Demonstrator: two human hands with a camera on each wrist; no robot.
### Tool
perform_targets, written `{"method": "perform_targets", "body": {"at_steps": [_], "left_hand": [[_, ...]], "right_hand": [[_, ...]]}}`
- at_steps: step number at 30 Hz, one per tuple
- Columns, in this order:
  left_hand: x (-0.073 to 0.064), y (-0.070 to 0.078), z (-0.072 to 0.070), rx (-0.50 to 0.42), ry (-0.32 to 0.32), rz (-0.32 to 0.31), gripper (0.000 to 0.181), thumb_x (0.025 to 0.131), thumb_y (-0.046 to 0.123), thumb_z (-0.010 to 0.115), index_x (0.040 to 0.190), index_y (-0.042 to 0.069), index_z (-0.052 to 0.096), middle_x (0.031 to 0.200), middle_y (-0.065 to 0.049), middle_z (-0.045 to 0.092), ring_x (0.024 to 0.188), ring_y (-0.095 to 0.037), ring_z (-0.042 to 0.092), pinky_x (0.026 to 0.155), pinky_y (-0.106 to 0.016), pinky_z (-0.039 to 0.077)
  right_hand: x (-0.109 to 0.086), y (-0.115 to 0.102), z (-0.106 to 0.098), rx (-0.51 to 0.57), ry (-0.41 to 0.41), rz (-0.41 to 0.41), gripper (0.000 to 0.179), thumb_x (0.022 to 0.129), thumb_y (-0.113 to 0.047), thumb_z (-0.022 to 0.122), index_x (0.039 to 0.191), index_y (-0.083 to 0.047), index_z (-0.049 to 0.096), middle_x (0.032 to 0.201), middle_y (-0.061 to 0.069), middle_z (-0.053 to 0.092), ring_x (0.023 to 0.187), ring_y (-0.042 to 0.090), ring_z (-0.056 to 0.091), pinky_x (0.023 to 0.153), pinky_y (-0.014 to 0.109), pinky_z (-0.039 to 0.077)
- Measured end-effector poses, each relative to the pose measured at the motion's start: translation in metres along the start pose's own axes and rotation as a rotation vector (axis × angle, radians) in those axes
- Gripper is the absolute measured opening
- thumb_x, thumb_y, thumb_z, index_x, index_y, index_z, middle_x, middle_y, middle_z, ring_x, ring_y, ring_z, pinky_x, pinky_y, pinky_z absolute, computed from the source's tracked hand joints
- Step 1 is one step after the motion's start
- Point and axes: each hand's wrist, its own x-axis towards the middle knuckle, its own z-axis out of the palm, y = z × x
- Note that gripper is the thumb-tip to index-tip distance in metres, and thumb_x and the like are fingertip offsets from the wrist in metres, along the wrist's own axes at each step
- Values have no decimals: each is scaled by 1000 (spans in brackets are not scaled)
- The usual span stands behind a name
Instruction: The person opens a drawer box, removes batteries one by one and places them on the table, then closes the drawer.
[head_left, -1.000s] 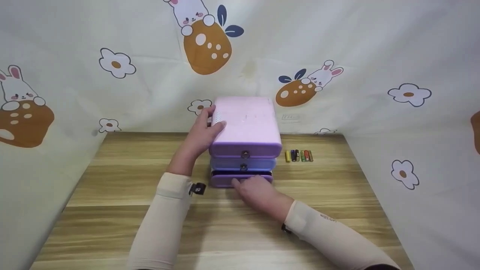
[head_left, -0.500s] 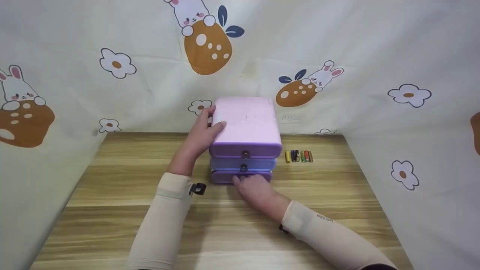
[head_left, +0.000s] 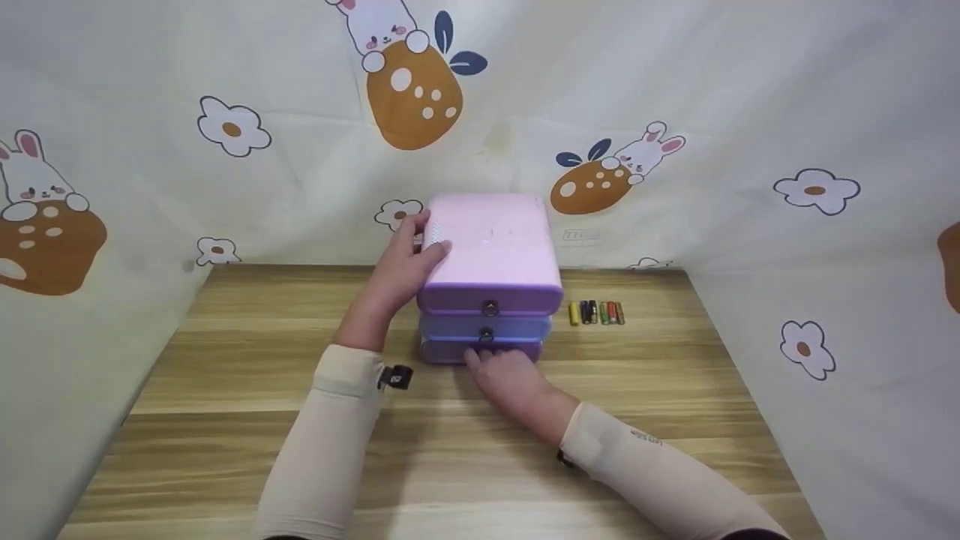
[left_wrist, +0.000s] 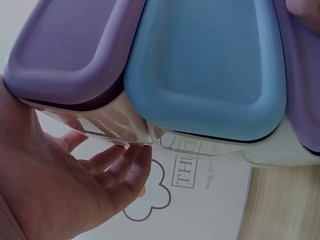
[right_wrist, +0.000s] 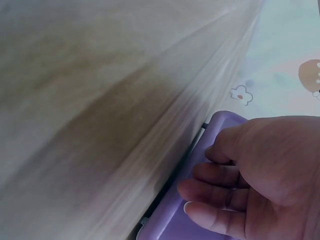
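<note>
A small desktop drawer unit [head_left: 491, 240] stands mid-table, with a pink top and stacked purple, blue and purple drawers. My left hand [head_left: 401, 266] holds its upper left side, thumb on top and fingers against the side wall. In the left wrist view those fingers [left_wrist: 131, 172] lie bent along the wall beside the blue drawer [left_wrist: 215, 60]. With bent fingers, my right hand [head_left: 517, 382] presses on the front of the lowest purple drawer [head_left: 444, 353]. That drawer's front lines up closely under the blue one. Its middle is hidden behind my right hand.
To the right of the unit several small batteries [head_left: 611, 313] lie in a row on the wooden table [head_left: 637, 375], a yellow one [head_left: 574, 313] at the left end. A printed cloth [head_left: 315, 172] hangs behind and along both sides.
The lowest drawer, a little way out one second ago with a dark gap on top, has slid back into the unit under my right hand. The left hand has stayed in place.
</note>
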Motion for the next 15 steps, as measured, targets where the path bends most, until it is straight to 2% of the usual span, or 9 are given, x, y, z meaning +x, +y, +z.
{"method": "perform_targets", "body": {"at_steps": [4,7,9,11,13,15], "left_hand": [[-1,-1,0,-15,11,6,78,107,43,66,174,20,32,174,-12,37,152,-37,48,122,-55,44],[-2,-3,0,-71,22,25,76,108,43,64,173,20,33,171,-14,40,151,-37,48,122,-54,44],[-4,-4,-1,-118,34,39,74,109,44,61,174,19,33,170,-15,41,152,-37,47,123,-54,43],[-6,-6,-4,-141,64,73,72,112,43,57,174,18,33,170,-18,41,154,-36,45,124,-55,40],[-9,-10,-9,-111,110,123,68,114,42,54,173,15,35,170,-19,43,155,-35,44,125,-55,39],[-14,-15,-16,-22,158,191,63,115,38,53,171,12,40,169,-19,45,155,-34,44,125,-54,41]], "right_hand": [[0,-1,1,52,-5,11,26,100,-9,71,125,-6,64,87,4,69,68,18,64,53,34,55],[-4,0,1,131,29,-6,24,105,-14,67,128,-7,63,85,4,68,67,19,64,51,36,54],[-9,1,-1,228,45,-25,24,108,-18,65,129,-9,63,84,3,68,66,21,65,52,37,55],[-17,6,-6,358,31,-45,26,109,-20,65,132,-9,63,87,4,70,70,22,67,58,39,58],[-28,14,-11,509,-14,-37,27,107,-19,68,132,-10,65,91,3,71,75,21,69,67,39,61],[-42,26,-18,633,-78,4,27,105,-17,71,131,-10,68,95,2,72,80,18,69,74,38,62]]}}
